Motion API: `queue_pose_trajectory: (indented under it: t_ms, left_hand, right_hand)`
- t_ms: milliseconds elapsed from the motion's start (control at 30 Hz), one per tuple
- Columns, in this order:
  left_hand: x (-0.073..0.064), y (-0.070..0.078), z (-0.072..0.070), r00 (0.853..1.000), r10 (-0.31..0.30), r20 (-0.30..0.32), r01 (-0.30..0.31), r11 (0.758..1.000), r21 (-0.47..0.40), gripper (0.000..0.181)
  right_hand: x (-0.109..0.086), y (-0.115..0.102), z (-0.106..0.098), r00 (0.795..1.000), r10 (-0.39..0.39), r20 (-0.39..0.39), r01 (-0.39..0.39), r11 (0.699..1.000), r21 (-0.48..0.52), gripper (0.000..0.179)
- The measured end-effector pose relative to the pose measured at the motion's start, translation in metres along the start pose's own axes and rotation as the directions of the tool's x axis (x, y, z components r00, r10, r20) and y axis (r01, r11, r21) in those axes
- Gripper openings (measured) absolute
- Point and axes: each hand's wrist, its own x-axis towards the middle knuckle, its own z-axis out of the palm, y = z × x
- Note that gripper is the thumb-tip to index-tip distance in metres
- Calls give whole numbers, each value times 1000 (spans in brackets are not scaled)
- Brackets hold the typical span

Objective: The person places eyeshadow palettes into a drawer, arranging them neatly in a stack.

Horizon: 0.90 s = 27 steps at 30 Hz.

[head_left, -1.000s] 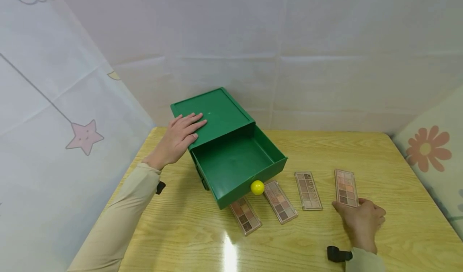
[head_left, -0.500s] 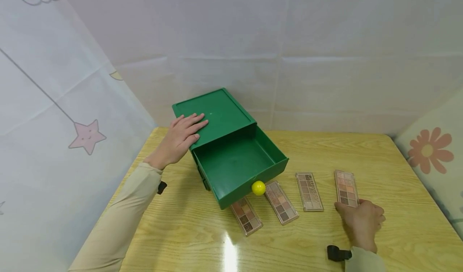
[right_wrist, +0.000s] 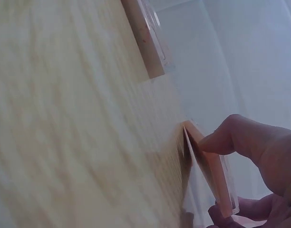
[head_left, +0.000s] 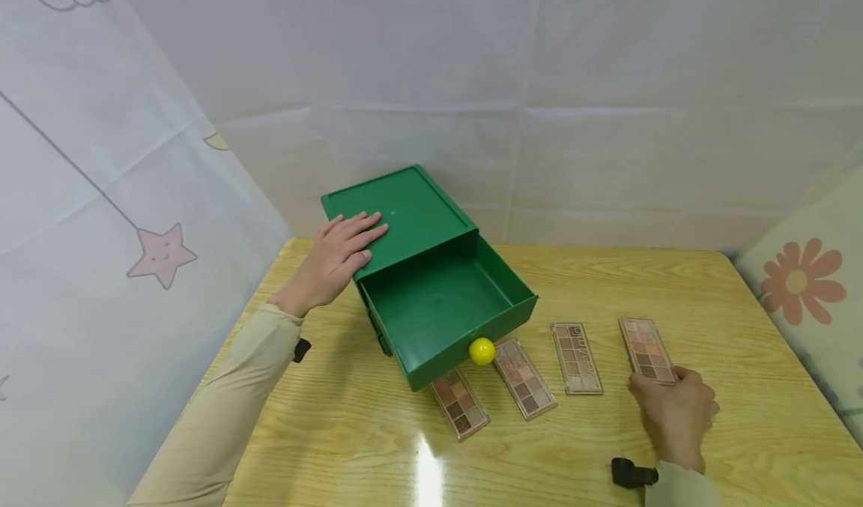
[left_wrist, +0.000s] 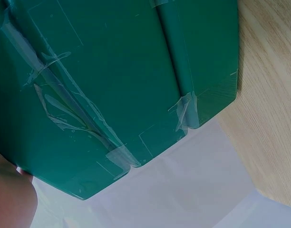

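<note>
Entry to the extended green plastic drawer (head_left: 438,297) is from above; the matching cabinet (head_left: 418,207) roofs its far-left end, and the left hand (head_left: 326,267) occupies the roof's left edge. The yellow ball knob (head_left: 482,351) obstructs the near side. Between the drawer and the flat rectangular palette (head_left: 647,350) in the right hand (head_left: 676,415), a clear-lidded palette (head_left: 576,359) lies flat; bare tabletop (head_left: 607,278) gives passage beyond it.
</note>
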Motion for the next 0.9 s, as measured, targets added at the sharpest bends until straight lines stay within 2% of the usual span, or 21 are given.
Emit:
queue_pose_trajectory:
  t_ms: [267, 900]
  left_hand:
    - [0, 0, 0, 1000, 3, 2, -3, 1000, -5, 44]
    - [-1, -1, 2, 1000, -4, 3, 4, 1000, -2, 44]
  right_hand:
    - [1, 0, -2, 1000, -10, -16, 11, 1000, 15, 82]
    - [-6, -6, -7, 984, -57, -166, 78, 989, 123, 75]
